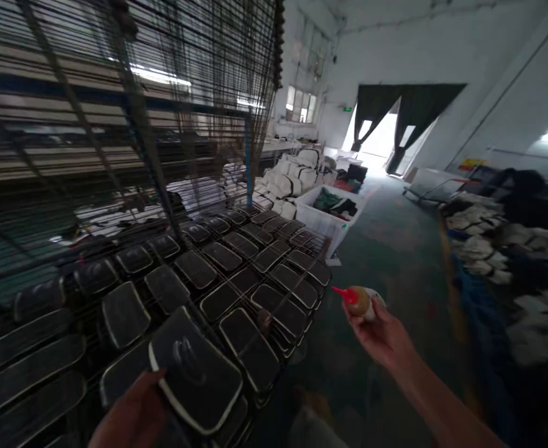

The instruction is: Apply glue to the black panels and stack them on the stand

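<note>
Pinched at its left edge by my left hand point(131, 410), a dark rounded panel point(197, 373) with a pale border tilts above the rack. Its face carries a shiny looped smear. My right hand point(379, 333) is wrapped round a small squeeze bottle point(359, 301) with a red pointed nozzle and brownish contents, its tip towards the left. Beneath and beyond the held panel, many similar dark panels point(248, 345) lie in rows on a wire rack point(323, 249), some of them in layers.
Raised wire shelves point(199, 56) stand over the back left of the rack. A white bin point(318, 227) holds cloth, with piles of white items point(286, 180) behind it. More piles point(479, 230) line the right side. Green floor point(386, 230) runs towards a curtained doorway.
</note>
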